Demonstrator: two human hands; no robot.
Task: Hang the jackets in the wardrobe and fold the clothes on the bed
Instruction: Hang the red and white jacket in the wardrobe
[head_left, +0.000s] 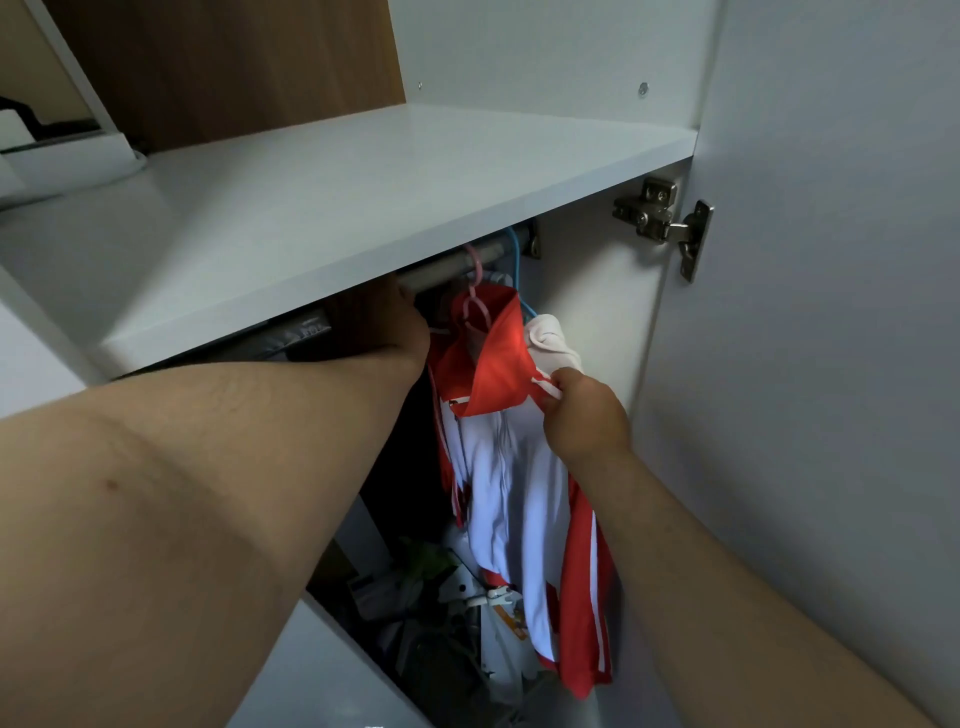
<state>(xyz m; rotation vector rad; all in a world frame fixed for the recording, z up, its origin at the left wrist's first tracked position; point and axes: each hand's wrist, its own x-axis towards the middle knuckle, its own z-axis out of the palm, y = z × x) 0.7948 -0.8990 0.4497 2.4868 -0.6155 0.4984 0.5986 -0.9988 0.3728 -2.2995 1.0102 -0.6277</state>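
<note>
Inside the wardrobe (597, 270), under the front edge of its white shelf (363, 208), beside the open door (831, 364): reaching in with both bare arms. Left arm long and almost straight, from the lower left corner; left hand (402, 325) up at the grey rail (447, 270), fingers hidden behind the shelf edge, grip impossible to tell. Right arm up from the lower right corner; right hand (584, 415) back toward the camera, fingers curled.

Counted: two hands, one red-and-white jacket (498, 493), one pale garment (550, 338) bunched behind it, two hangers, one metal hinge (660, 213). Pink hanger (475, 265) inside the jacket's collar, blue hanger (515, 260) just right of it, both hooked on the rail.

Hanging full length between the hands, collar edge pinched between right thumb and fingertips; just right of the left hand.
</note>
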